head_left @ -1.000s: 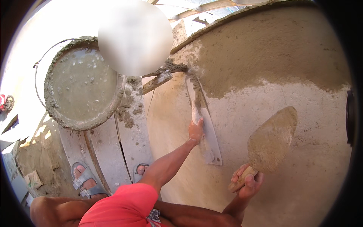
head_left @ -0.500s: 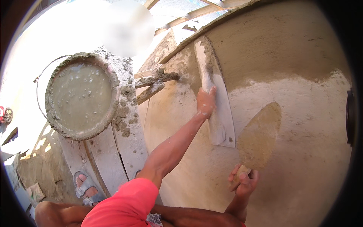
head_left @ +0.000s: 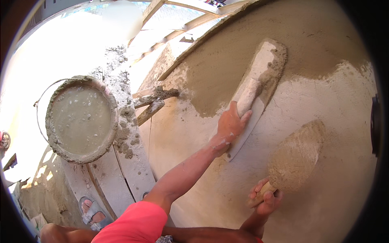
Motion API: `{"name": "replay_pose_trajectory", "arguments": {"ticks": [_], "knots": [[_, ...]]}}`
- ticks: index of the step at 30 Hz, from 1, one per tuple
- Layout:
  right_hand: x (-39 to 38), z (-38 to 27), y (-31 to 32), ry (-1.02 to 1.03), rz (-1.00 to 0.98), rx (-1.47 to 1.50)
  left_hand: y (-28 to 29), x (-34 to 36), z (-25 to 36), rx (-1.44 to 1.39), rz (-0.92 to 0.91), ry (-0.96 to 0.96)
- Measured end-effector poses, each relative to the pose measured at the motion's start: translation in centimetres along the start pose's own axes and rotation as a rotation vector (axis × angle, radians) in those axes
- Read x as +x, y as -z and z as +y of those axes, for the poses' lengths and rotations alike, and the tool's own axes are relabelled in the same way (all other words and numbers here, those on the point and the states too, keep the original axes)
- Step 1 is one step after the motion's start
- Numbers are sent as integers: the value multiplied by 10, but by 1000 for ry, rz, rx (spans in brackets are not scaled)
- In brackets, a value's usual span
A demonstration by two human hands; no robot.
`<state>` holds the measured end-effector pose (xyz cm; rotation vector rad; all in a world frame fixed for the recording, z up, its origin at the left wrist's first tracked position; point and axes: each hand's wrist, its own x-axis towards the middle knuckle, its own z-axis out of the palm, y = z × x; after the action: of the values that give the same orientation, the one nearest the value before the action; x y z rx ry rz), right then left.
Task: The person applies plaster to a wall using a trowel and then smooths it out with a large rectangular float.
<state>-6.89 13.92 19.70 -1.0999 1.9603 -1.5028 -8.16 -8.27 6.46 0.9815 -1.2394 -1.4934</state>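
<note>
My left hand (head_left: 231,126) grips the handle of a long plastering float (head_left: 265,60), its far end tilted to the right. Wet mortar clings along the float's right edge, and its blade is against the wall. Around the far part of the float lies a band of wet mortar (head_left: 210,87), with pale, drier wall surface (head_left: 194,186) below it. Lower right, my right hand (head_left: 267,199) has its fingers wrapped round the wooden handle of a trowel (head_left: 299,156). A thin coat of mortar covers the trowel's leaf-shaped blade.
To the left, a mortar-crusted bucket (head_left: 114,121) of murky grey liquid stands on wooden planks (head_left: 123,182) spattered with mortar. Rough wooden stubs (head_left: 150,107) jut beside the wall. My sandalled foot (head_left: 95,214) rests on the planks. A timber frame (head_left: 194,22) is beyond the wall's edge.
The float has swung from leaning left to leaning right and moved rightward. Wet mortar now shows to its left, further down the wall. The trowel has shifted slightly right and down in view.
</note>
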Motion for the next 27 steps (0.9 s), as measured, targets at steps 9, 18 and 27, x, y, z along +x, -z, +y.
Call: {"name": "replay_pose_trajectory", "arguments": {"ticks": [9,18,27], "knots": [[8,2,27,64,-19,59,-22,4,-82,-319,166,366],[-3,-11,35,97,131,134,-4,62,77,-151,86,-41],[-8,-36,53,261,226,259,-30,-10,136,136,-273,-207]]}}
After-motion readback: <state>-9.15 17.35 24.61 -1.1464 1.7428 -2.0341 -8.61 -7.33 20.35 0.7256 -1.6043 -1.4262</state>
